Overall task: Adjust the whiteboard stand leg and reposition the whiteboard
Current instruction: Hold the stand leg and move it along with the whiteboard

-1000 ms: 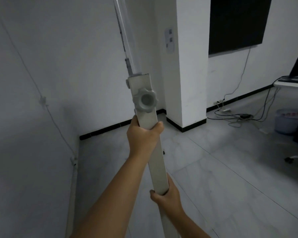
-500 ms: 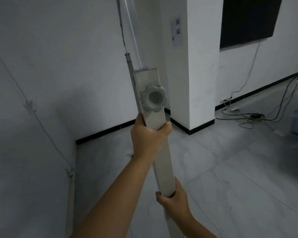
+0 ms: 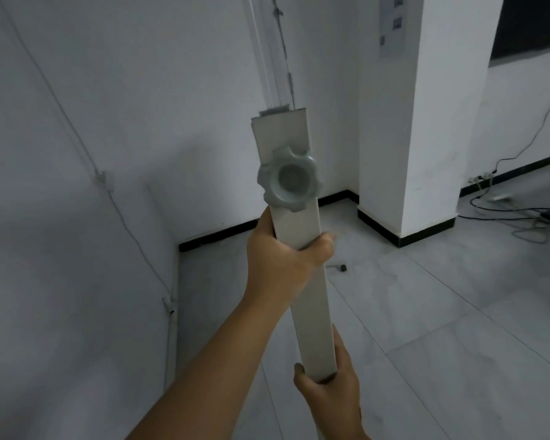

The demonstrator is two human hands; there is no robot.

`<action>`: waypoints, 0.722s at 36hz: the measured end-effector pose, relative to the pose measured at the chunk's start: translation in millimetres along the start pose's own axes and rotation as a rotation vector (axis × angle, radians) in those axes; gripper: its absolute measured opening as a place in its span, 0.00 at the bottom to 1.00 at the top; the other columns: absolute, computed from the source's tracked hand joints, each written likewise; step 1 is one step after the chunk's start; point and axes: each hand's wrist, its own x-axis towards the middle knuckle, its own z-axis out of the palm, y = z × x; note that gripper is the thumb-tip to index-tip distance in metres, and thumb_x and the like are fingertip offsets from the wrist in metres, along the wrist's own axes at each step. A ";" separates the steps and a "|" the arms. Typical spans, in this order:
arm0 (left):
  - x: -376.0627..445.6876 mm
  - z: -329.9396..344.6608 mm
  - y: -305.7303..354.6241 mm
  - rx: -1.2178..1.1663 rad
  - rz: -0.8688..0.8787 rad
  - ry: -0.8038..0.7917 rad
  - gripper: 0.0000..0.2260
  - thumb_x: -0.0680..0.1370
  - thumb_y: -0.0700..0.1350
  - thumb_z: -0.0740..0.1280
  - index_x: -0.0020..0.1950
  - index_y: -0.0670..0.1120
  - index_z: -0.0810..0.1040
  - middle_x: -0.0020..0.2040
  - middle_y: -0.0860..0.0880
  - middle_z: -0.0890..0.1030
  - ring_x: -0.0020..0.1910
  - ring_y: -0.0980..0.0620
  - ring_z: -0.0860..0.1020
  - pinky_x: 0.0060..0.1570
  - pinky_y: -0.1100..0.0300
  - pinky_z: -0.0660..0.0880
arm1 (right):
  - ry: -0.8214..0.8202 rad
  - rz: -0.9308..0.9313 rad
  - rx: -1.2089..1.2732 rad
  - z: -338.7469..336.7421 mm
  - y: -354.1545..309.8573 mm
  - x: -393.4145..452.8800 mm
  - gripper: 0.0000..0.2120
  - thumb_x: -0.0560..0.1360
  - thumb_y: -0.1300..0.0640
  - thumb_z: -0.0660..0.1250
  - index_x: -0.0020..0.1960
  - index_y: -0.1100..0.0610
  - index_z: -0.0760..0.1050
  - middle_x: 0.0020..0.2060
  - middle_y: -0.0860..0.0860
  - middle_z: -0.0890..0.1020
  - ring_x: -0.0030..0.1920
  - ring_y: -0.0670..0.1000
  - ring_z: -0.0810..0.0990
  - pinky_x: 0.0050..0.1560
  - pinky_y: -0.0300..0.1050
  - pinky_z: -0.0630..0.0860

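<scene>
- Gripping the pale stand leg, both bare hands are wrapped around the flat tube, which rises upright through the middle of the view.
- Higher up, the left hand is closed snugly on the leg just below the grey lobed knob; its fingers curl round the right edge and the thumb lies along the left edge.
- Lower down, the right hand clasps the leg's near end, fingers folded tight behind it and the thumb tip showing at the left edge.
- Above the knob a thinner inner rail runs out of the leg's top and past the upper frame edge.
- Behind stand white walls with black skirting, a white pillar, and a thin cable clipped along the left wall.
- Pale grey floor tiles cover the ground; loose cords and a power strip lie at far right, and a small dark object rests just beyond the leg.
</scene>
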 end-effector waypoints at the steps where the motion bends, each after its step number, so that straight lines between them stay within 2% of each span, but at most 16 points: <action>1: 4.6 -6.2 -2.9 -0.008 0.001 -0.011 0.16 0.65 0.37 0.73 0.35 0.54 0.70 0.33 0.54 0.74 0.28 0.66 0.75 0.24 0.75 0.71 | 0.014 -0.002 0.001 8.5 -0.8 2.3 0.43 0.63 0.66 0.73 0.73 0.52 0.60 0.60 0.52 0.75 0.53 0.52 0.74 0.57 0.47 0.76; 4: 18.2 -26.2 -12.5 -0.027 0.026 -0.037 0.16 0.62 0.40 0.75 0.35 0.55 0.70 0.32 0.55 0.74 0.29 0.65 0.75 0.25 0.73 0.72 | 0.071 -0.007 -0.025 35.5 -1.0 7.7 0.42 0.62 0.66 0.73 0.72 0.52 0.61 0.59 0.53 0.76 0.53 0.54 0.75 0.57 0.49 0.76; 7: 30.6 -49.3 -22.4 -0.043 0.041 -0.060 0.13 0.59 0.45 0.73 0.34 0.55 0.70 0.32 0.56 0.74 0.28 0.64 0.75 0.25 0.73 0.71 | 0.122 -0.006 -0.028 65.5 0.5 10.9 0.41 0.61 0.66 0.73 0.71 0.52 0.63 0.58 0.53 0.78 0.53 0.55 0.76 0.56 0.52 0.77; 12: 52.2 -93.4 -41.2 -0.041 0.062 -0.150 0.17 0.64 0.39 0.74 0.36 0.56 0.69 0.33 0.54 0.74 0.29 0.65 0.75 0.25 0.74 0.71 | 0.226 0.030 -0.034 119.0 -4.9 10.7 0.39 0.62 0.67 0.73 0.70 0.53 0.65 0.50 0.53 0.77 0.48 0.55 0.75 0.55 0.47 0.76; 17: 72.3 -140.3 -57.8 -0.044 0.100 -0.187 0.15 0.59 0.45 0.74 0.36 0.56 0.69 0.32 0.56 0.74 0.31 0.64 0.76 0.25 0.74 0.71 | 0.310 0.017 -0.054 176.6 -8.9 9.8 0.38 0.60 0.67 0.72 0.68 0.53 0.67 0.47 0.54 0.78 0.43 0.54 0.75 0.49 0.43 0.75; 26: 126.9 -202.5 -87.2 -0.077 0.080 -0.258 0.14 0.59 0.44 0.72 0.35 0.56 0.69 0.32 0.56 0.73 0.29 0.65 0.74 0.26 0.73 0.72 | 0.311 -0.028 -0.106 255.9 -11.7 40.2 0.40 0.61 0.67 0.74 0.70 0.56 0.65 0.58 0.57 0.78 0.52 0.58 0.76 0.55 0.50 0.77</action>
